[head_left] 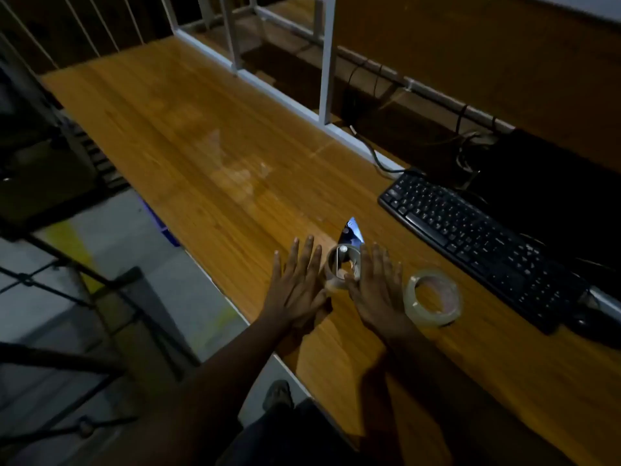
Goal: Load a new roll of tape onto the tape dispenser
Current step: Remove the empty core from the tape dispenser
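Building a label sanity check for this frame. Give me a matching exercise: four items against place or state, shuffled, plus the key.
Column 1
1. tape dispenser
2. tape roll
3. keyboard
4. left hand

Column 2
A. black, at the right side of the desk
B. clear, lying flat just right of the right hand
C. between the two hands
D. open, fingers spread, holding nothing

Pairs: 1-C, 2-B, 3-A, 4-D

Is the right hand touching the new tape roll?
Apart. The head view shows a strip of bare desk between the right hand and the new tape roll.
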{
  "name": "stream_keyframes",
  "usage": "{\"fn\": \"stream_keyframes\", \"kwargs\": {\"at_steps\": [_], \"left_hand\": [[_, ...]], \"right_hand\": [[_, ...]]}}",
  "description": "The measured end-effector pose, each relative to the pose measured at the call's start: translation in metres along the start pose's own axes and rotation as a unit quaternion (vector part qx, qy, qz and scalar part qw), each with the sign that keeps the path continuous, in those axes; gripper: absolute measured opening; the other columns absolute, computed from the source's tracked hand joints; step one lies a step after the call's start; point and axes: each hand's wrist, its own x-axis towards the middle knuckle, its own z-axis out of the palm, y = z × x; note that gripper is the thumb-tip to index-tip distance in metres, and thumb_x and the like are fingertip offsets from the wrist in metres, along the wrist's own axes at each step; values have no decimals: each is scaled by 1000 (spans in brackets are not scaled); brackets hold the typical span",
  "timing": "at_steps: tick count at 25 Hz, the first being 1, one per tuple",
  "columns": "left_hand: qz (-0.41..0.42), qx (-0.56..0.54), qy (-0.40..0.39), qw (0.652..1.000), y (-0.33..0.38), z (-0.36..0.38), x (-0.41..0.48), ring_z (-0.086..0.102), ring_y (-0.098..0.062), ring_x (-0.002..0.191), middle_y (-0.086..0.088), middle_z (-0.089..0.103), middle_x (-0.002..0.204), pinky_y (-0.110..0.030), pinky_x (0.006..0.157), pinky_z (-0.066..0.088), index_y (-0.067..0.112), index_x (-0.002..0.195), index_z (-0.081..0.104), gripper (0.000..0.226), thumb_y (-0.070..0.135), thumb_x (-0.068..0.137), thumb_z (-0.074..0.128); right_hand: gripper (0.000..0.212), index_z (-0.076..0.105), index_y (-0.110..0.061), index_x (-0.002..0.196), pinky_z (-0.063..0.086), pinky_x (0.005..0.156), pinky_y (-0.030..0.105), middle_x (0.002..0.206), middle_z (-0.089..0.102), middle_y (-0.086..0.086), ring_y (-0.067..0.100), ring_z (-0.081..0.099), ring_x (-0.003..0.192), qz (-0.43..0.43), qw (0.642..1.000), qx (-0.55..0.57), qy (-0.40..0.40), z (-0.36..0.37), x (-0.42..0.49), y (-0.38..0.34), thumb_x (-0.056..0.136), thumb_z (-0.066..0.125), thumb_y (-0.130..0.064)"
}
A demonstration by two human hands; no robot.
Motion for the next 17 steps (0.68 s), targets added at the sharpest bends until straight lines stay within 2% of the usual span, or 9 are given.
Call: {"fn": "stream_keyframes", "kwargs": {"at_steps": [2, 4, 6, 8, 9, 10, 11, 14, 17], "left_hand": [[-11, -4, -18, 1000, 1, 6, -2, -5, -32, 149, -11, -5, 162, -58, 116, 4, 14, 153, -1, 78, 59, 92, 12], [-7, -23, -49, 999, 1, 14, -4, 2, -33, 149, -13, 4, 163, -56, 116, 9, 13, 153, 1, 77, 55, 91, 19], [21, -82, -69, 994, -1, 19, -5, 23, -33, 144, -13, 36, 153, -54, 111, 24, 12, 149, 22, 67, 46, 93, 33], [39, -169, -25, 985, -5, 18, -4, 48, -31, 123, -10, 65, 119, -48, 97, 41, 16, 123, 54, 39, 34, 91, 43], [25, -207, 6, 978, -7, 19, -2, 57, -29, 107, -9, 69, 101, -45, 88, 46, 15, 106, 62, 30, 31, 89, 43], [2, -245, 34, 969, -9, 18, 1, 61, -27, 94, -9, 69, 91, -43, 81, 49, 13, 96, 66, 30, 29, 88, 42], [-29, -279, 51, 959, -11, 17, 4, 63, -25, 88, -10, 70, 92, -42, 78, 51, 12, 97, 67, 32, 29, 88, 42], [-132, -366, 62, 919, -18, 10, 16, 59, -19, 97, -9, 60, 118, -35, 83, 48, 13, 125, 55, 38, 29, 91, 48], [-219, -457, 71, 859, -25, -3, 30, 51, -16, 95, -7, 50, 119, -30, 79, 41, 14, 127, 50, 34, 23, 94, 52]], "right_hand": [[72, -1, -22, 154, 13, 118, 49, 163, 11, 9, 28, 13, 148, 34, 997, 61, -15, 3, -1, -5, 98, 24, -57], [72, 2, -21, 154, 28, 111, 47, 159, 24, 9, 30, 28, 142, 83, 988, 133, -13, 5, -1, -10, 97, 29, -56], [70, 8, -22, 153, 36, 103, 48, 152, 39, 11, 33, 37, 135, 131, 978, 163, 11, 4, 1, -14, 97, 34, -55], [66, 21, -18, 149, 41, 97, 47, 143, 48, 13, 36, 43, 129, 166, 970, 178, 20, 0, 10, -17, 95, 41, -50], [61, 29, -16, 145, 43, 92, 45, 139, 51, 13, 36, 47, 125, 176, 967, 181, 15, 0, 17, -15, 94, 46, -46], [55, 36, -15, 140, 45, 88, 44, 134, 54, 14, 36, 52, 119, 186, 966, 181, 2, -3, 23, -15, 93, 51, -40], [48, 41, -16, 134, 48, 85, 43, 129, 57, 14, 37, 55, 114, 192, 965, 181, -10, -5, 29, -13, 91, 54, -34], [33, 49, -22, 121, 52, 79, 43, 116, 62, 11, 36, 59, 103, 176, 966, 182, -46, -13, 39, -8, 88, 54, -22], [41, 57, -28, 119, 51, 82, 41, 121, 63, 7, 32, 59, 108, 110, 979, 156, -71, -19, 45, -2, 83, 53, -8]]}}
